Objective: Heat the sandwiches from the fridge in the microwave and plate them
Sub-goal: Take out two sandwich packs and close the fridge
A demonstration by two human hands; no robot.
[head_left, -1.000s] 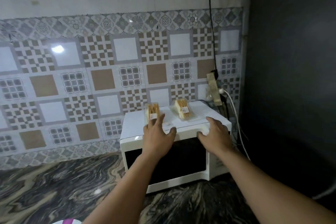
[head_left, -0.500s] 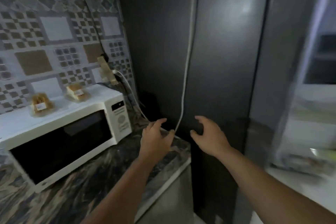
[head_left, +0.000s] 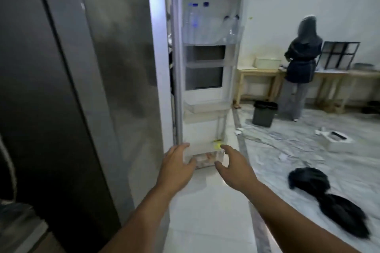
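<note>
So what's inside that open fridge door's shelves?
The open white fridge door holds clear blue-capped bottles in its top shelf and something pinkish in the bottom bin. Both hands partly cover that bin, so its contents stay unclear.

A pale sheet [head_left: 308, 150] covers the floor [head_left: 205, 211], carrying a dark bin [head_left: 264, 113], white box [head_left: 337, 141] and black cloth [head_left: 329, 197].

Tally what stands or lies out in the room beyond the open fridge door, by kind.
Dark bin: 1
Dark bundle on the floor sheet: 1
White flat box on the floor: 1
White tub on the bench: 1
Black grid frame: 1
Person at the bench: 1
Total: 6
</note>
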